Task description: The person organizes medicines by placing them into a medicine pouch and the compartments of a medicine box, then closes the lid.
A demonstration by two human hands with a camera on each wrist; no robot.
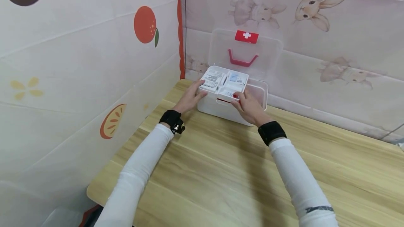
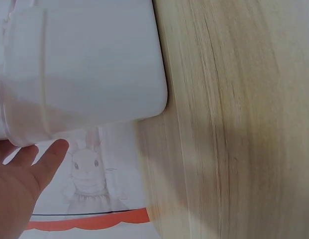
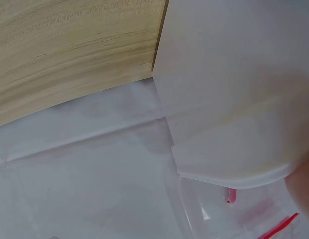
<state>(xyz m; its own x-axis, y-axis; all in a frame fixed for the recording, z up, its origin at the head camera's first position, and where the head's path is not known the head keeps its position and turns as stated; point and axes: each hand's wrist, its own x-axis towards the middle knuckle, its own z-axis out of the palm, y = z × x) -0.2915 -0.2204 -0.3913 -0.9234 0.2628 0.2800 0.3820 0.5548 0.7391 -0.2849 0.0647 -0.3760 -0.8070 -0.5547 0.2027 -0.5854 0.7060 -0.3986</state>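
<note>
A white first-aid box (image 1: 221, 112) stands on the table against the wall, its clear lid (image 1: 268, 50) raised. A white compartment tray (image 1: 218, 94) sits over the box's left part, leaving part of the inside visible at the right. Printed white packets (image 1: 213, 80) and a blue-and-white packet (image 1: 237, 77) lie in it. My left hand (image 1: 189, 98) holds the tray's left end, fingertips at its rim. At the front right corner, my right hand (image 1: 250, 107) grips the tray, thumb in front. Something small and red (image 1: 235, 96) shows beside its fingers; its kind is unclear.
On the lid are a red handle (image 1: 242, 61) and a red label with a white cross (image 1: 247, 36). Printed cloth walls (image 1: 315, 80) stand behind and to the left of the wooden table (image 1: 205, 171). A thin cable (image 1: 391, 131) runs at the far right.
</note>
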